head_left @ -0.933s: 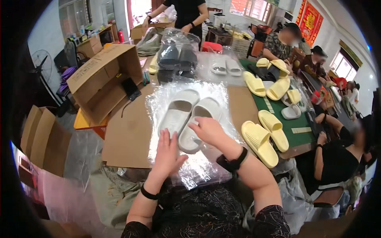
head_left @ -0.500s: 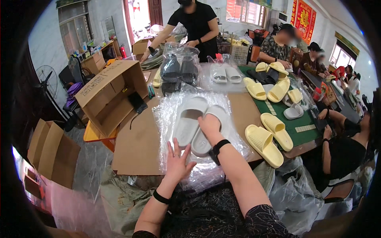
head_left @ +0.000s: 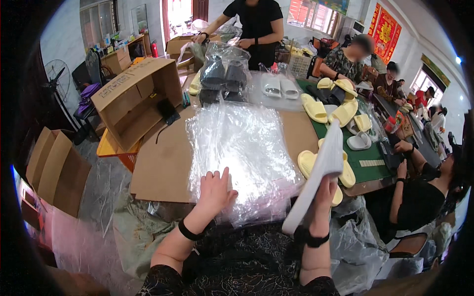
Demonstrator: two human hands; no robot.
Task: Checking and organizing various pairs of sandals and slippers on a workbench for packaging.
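Note:
My right hand holds the light grey slide sandals up on edge, to the right of a stack of clear plastic bags. One sandal hides most of the other, and my fingers are partly covered. On the near left part of the stack rests my left hand, empty, with fingers apart. Behind the raised sandals lies a pair of yellow slides, partly hidden by them.
A cardboard box lies on its side at the left. Bagged black slides and white slides stand beyond the bags. More yellow slides cover a green mat. Co-workers sit at the right; one stands across the table.
The grey slides have been lifted off the plastic bags and carried to the right in my right hand, now tipped on edge. My left hand stays on the bags.

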